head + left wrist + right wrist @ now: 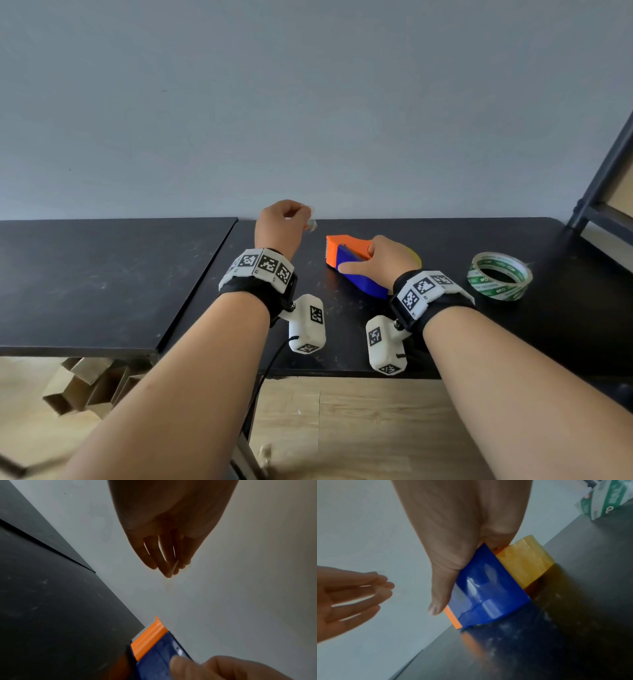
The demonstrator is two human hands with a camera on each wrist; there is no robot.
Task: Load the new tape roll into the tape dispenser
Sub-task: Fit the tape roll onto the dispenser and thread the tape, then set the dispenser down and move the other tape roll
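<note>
The blue and orange tape dispenser (342, 255) lies on the black table (342, 335), serrated edge pointing left. My right hand (363, 257) grips its body from above, thumb on the blue side (488, 588). A yellow tape roll (525, 563) sits at the dispenser's back end, partly hidden behind my hand in the head view. My left hand (305, 214) is raised above and left of the cutter, near the wall. It pinches a small piece of clear tape (311, 224) between thumb and fingertips (169, 573). A thin roll with green print (500, 275) lies flat to the right.
The grey wall (308, 102) stands directly behind the table. A second black tabletop (85, 284) adjoins on the left with a seam between. A dark metal frame (603, 178) leans at the far right. Cardboard pieces (89, 383) lie on the wooden floor below.
</note>
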